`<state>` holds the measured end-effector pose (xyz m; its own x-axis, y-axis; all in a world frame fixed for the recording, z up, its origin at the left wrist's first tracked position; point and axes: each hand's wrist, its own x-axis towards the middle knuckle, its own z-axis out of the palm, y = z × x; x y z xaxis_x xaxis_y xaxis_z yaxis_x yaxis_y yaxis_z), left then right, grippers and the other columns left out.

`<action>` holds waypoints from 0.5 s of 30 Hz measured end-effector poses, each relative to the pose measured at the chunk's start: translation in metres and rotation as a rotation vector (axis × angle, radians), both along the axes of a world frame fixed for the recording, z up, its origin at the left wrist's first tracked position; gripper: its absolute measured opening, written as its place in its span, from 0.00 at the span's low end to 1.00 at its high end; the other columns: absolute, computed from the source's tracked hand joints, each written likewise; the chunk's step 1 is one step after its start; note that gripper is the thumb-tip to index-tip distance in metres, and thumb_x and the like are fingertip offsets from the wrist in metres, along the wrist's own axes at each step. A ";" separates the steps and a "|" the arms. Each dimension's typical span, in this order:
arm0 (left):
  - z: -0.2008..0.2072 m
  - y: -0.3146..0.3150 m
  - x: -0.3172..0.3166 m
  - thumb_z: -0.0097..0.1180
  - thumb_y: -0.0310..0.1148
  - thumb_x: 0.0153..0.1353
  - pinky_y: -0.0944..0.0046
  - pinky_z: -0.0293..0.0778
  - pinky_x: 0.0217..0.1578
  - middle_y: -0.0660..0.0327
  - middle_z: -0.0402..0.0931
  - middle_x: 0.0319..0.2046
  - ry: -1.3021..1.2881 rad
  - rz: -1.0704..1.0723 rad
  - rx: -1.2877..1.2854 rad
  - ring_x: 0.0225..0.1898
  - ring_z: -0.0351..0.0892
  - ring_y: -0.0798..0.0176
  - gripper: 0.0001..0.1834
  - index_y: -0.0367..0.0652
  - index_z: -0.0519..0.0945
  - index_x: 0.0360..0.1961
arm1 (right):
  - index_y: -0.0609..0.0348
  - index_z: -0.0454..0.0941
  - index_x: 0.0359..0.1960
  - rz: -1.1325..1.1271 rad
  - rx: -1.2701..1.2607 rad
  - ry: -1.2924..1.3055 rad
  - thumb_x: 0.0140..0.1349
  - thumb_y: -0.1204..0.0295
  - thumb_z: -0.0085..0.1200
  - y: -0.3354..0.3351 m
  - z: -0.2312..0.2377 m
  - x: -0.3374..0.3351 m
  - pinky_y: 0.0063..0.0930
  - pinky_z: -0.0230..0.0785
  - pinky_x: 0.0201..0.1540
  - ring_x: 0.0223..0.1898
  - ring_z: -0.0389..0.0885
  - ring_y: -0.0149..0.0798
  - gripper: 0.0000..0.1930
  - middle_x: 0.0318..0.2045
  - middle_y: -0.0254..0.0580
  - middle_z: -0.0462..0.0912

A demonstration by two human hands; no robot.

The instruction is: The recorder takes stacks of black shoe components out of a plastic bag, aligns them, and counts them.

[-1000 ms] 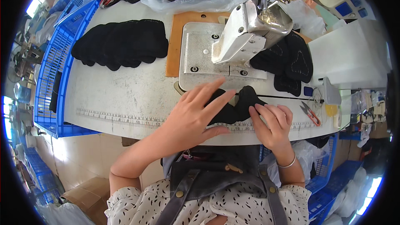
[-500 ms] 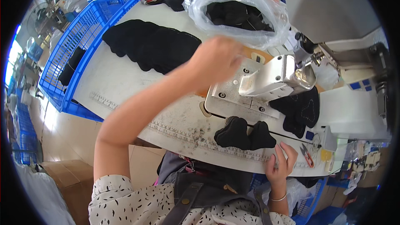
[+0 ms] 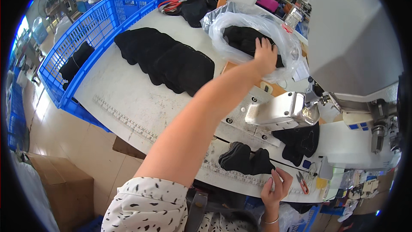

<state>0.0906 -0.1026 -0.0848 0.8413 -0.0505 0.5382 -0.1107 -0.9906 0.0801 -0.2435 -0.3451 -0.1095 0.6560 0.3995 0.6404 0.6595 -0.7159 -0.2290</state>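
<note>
My left hand [image 3: 266,56] reaches into a clear plastic bag [image 3: 218,38], its fingers apart over the black fabric pieces [image 3: 240,38] inside. Whether the fingertips press on them I cannot tell. My right hand [image 3: 277,186] rests at the table's front edge with its fingers parted. Its fingertips are at the right end of a small stack of black, curved-edge fabric pieces [image 3: 245,160]. The stack lies in front of the sewing machine [image 3: 274,111]. A long row of overlapping black fabric pieces [image 3: 165,60] lies to the left of my left forearm.
Red-handled thread snips [image 3: 303,183] lie right of my right hand. More black pieces [image 3: 300,141] sit beyond the machine head. Blue plastic crates [image 3: 71,96] stand along the table's left side. Red-handled scissors [image 3: 171,5] rest at the back beside dark cloth.
My left hand has moved away and to the right, from above the table into the bag. My right hand stays beside the small stack. The whole view has shifted a little.
</note>
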 end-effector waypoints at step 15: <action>0.035 -0.017 0.007 0.62 0.59 0.44 0.34 0.53 0.59 0.45 0.63 0.61 0.410 0.011 0.238 0.62 0.59 0.39 0.43 0.43 0.74 0.58 | 0.66 0.80 0.37 -0.007 -0.004 0.048 0.46 0.83 0.52 0.004 0.002 0.002 0.35 0.71 0.39 0.38 0.77 0.47 0.14 0.40 0.51 0.79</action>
<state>0.0981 -0.1198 -0.0496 0.9832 -0.1222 0.1359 -0.1071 -0.9877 -0.1138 -0.2417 -0.3408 -0.1079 0.6888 0.3974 0.6064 0.6428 -0.7216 -0.2573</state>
